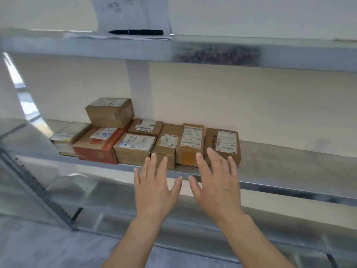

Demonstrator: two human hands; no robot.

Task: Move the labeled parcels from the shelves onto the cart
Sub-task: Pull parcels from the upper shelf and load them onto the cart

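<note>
The parcels (135, 146) sit bunched on the shelf (289, 161), fronts close to its front edge, with shelf surface running on to their right. The left hand (154, 190) and right hand (216, 186) hover at that edge, fingers spread, holding nothing.

Left hand (154, 187) and right hand (216, 185): both extended forward side by side, palms down, fingers straight and spread.

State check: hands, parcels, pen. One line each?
Left hand: open, fingers spread, holding nothing.
Right hand: open, fingers spread, holding nothing.
Brown cardboard labelled parcels: side by side on grey metal shelf, labels up.
Small brown cardboard box: stacked atop other parcels.
Black pen: lying flat on white papers.
</note>
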